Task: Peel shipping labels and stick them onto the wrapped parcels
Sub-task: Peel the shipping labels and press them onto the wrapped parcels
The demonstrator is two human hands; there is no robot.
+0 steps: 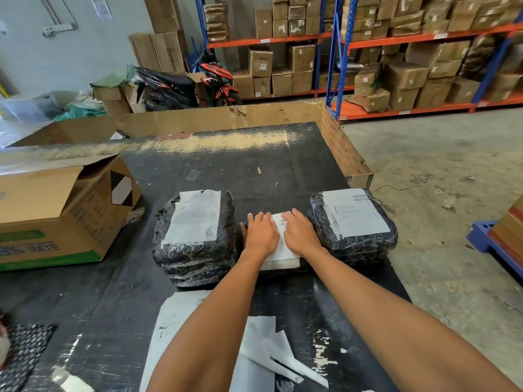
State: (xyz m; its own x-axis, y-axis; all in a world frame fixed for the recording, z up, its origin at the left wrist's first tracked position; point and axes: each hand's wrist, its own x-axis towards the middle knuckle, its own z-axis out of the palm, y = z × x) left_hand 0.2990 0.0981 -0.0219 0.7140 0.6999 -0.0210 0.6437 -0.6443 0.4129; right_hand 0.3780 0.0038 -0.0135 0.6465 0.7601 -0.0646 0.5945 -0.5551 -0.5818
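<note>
While both hands press flat, fingers straight, the label lies under them on the middle parcel; labelled parcels flank either side.

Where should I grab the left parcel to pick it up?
Probably by the two short sides of the left parcel, with a hand coming in from each side. It lies flat, wide and bulky, so one hand likely won't span it, and the label covers its top.
</note>
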